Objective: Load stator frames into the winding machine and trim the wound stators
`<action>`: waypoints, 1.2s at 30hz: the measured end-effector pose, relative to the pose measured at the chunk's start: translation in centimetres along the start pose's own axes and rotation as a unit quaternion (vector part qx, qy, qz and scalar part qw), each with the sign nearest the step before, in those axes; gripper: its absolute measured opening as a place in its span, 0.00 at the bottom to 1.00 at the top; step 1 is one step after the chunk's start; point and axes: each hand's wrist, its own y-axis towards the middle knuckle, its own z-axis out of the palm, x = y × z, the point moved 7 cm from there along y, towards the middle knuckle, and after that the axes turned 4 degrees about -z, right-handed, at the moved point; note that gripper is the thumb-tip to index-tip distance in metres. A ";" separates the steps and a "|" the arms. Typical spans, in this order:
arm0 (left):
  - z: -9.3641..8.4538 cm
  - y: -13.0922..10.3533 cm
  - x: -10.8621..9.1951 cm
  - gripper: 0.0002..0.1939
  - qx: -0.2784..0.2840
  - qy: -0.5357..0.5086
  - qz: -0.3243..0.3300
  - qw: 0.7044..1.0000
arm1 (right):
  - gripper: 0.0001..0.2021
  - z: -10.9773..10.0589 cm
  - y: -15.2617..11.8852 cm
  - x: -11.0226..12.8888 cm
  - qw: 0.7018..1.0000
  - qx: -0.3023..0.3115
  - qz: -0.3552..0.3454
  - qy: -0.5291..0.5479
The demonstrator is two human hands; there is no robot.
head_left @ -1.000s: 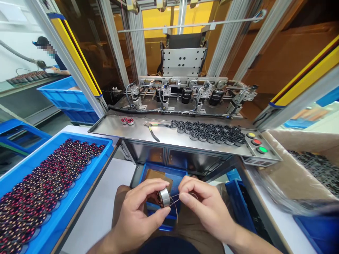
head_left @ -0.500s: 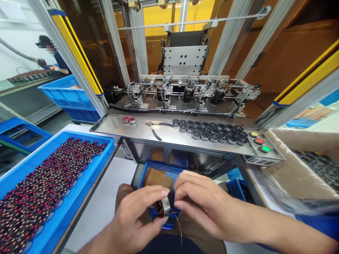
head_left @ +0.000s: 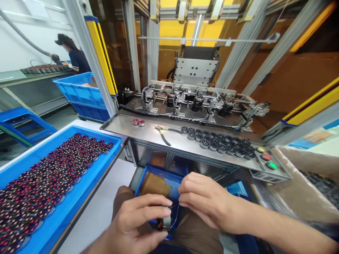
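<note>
The held core — tray to its left — is before the ledge bearing pliers.

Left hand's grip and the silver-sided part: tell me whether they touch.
Touching: the head view shows the left hand pinching the silver-sided part in its grip, from above and below.

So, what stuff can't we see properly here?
All in the head view:
Some of the silver-rimmed part: the left hand covers it.
Upper end of the wire: the right hand hides it.
Rest of the blue tray: cut by left and bottom edges.
Rest of the open box: cut by right edge.
Any writing on the green button: too small.
</note>
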 end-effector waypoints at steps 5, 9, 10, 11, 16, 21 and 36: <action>-2.0 -1.7 2.6 0.20 -0.154 -0.106 -0.082 0.979 | 0.09 -0.2 2.4 -10.3 0.973 -0.073 0.211 -0.061; -2.7 -2.7 4.5 0.16 -0.298 -0.191 -0.163 0.921 | 0.28 1.2 5.1 -18.6 0.926 -0.106 0.333 -0.144; -2.7 -2.9 4.7 0.16 -0.318 -0.204 -0.181 0.908 | 0.32 1.8 5.6 -20.0 0.918 -0.100 0.353 -0.150; -2.7 -2.9 4.9 0.16 -0.329 -0.216 -0.194 0.898 | 0.35 2.4 6.0 -21.1 0.910 -0.092 0.373 -0.155; -2.8 -3.3 5.1 0.16 -0.340 -0.255 -0.214 0.880 | 0.31 3.9 5.8 -22.9 0.901 -0.050 0.406 -0.143; -2.2 -3.3 5.6 0.12 -0.346 -0.276 -0.218 0.870 | 0.19 3.2 5.3 -23.1 0.922 -0.045 0.372 -0.096; -0.7 -1.3 5.8 0.07 -0.339 -0.265 -0.223 0.875 | 0.29 10.2 -8.6 -2.0 0.866 -0.226 0.268 0.357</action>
